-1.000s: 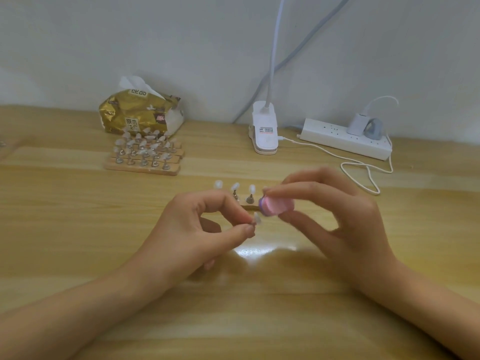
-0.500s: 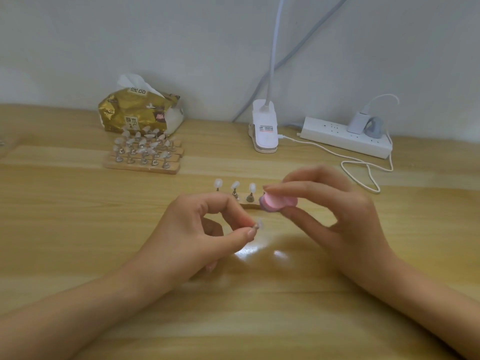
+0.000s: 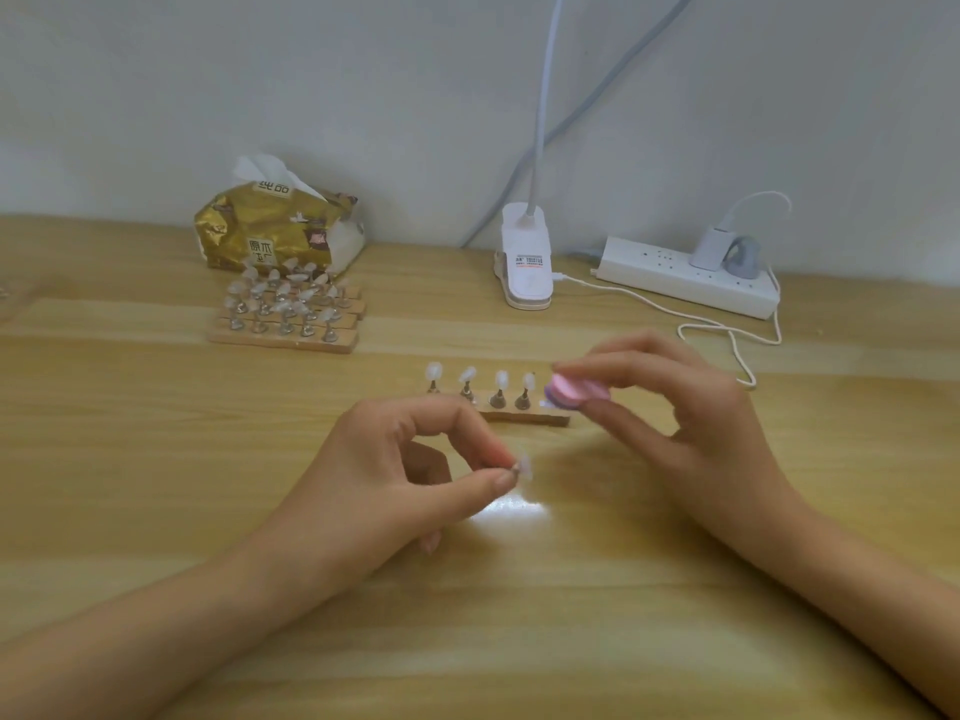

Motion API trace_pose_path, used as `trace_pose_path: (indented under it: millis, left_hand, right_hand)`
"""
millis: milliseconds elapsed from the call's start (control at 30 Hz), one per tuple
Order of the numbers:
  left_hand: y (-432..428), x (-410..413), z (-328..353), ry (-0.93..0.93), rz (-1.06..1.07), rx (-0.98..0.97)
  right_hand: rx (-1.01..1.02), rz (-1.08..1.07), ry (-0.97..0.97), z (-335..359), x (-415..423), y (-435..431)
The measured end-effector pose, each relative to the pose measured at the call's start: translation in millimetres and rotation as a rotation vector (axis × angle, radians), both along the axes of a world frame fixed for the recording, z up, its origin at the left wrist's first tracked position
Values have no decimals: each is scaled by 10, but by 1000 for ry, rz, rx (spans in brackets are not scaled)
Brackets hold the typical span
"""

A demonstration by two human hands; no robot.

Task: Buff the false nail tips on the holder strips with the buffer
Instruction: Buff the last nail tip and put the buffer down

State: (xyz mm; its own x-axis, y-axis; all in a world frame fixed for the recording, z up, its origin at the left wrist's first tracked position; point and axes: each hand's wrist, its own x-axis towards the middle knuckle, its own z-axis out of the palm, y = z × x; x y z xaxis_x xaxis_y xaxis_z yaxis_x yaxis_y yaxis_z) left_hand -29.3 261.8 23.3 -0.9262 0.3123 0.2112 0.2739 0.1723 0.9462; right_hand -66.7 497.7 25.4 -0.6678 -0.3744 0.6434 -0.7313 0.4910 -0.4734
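Observation:
My left hand pinches a small metal stand with a clear false nail tip between thumb and forefinger, just above the table. My right hand holds a pink and purple buffer block between thumb and fingers, up and to the right of that tip and apart from it. Behind my hands lies a wooden holder strip with several upright nail tips on stands.
A stack of more holder strips with nail tips sits at the back left, in front of a gold tissue pack. A white clip lamp base, a power strip and a looping white cable lie at the back right.
My right hand has drawn the buffer up and to the right, off the nail tip. My left hand has lowered the pinched tip slightly.

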Motion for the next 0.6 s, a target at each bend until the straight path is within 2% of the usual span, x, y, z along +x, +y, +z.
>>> trace_pose_path:
  millis: [67,133,267,367,433,600]
  left_hand:
    - [4,-19,6,-7,-2,43]
    - [6,-45,5,-7,18,104]
    - [9,-55,4,-8,52,150]
    - [16,-54,12,-2,63,135]
    - [14,-59,17,0,69,130]
    - [12,-64,20,-13,44,127]
  right_hand:
    - [-72,16,-111,70,-59,103]
    - [-30,96,-178,145,-88,168]
    - [266,220,-275,203,-54,186]
    - [466,206,-288,165,-11,125]
    - [421,182,-245,214,22,96]
    - [139,200,-178,327,106,-99]
